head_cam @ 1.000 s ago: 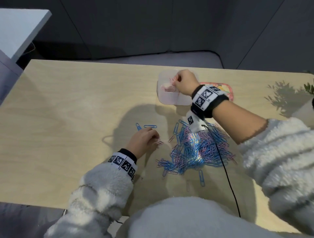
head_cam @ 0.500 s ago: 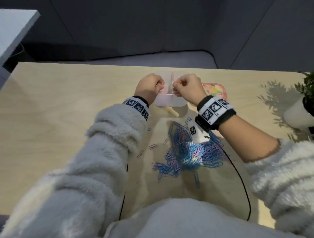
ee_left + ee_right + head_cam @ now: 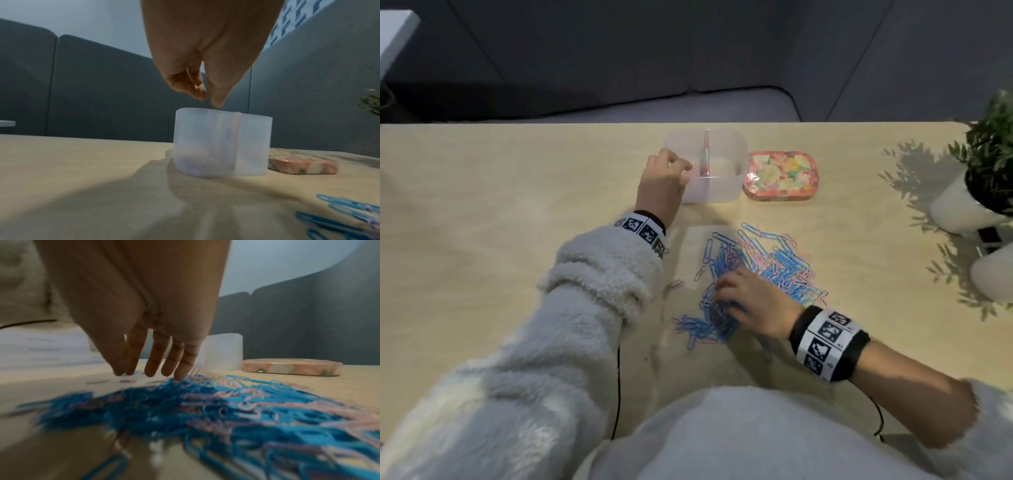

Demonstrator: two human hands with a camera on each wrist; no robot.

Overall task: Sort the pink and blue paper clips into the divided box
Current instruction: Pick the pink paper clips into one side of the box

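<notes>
1. Now that my right hand (image 3: 751, 306) has come back from the box, it rests on the near-left part of the paper clip pile (image 3: 763, 270), fingers straight and spread, tips touching the clips; in the right wrist view I see nothing held in it.
2. While it was at the box half a second ago, my left hand (image 3: 662, 181) was up there too; the left one is still there, hovering over the left compartment of the divided box (image 3: 719, 192), just above the rim.
3. My left fingers (image 3: 197, 91) hang loosely curled with the thumb close to them. I see no clip between them, so I judge its load has been dropped.
4. The box stands beyond the pile, well ahead of my right hand, with the floral tin (image 3: 780, 174) touching or just beside its right wall. A faint pink tint shows through the wall in the left wrist view; I cannot count what is inside.
5. What this means: one delivery is done and the next pick is starting. Most clips, blue and pink mixed, remain on the surface (image 3: 517, 205), so the sorting is at an early stage.
6. A few stray pink clips (image 3: 675, 285) lie to the left of my right hand, apart from the pile.
</notes>
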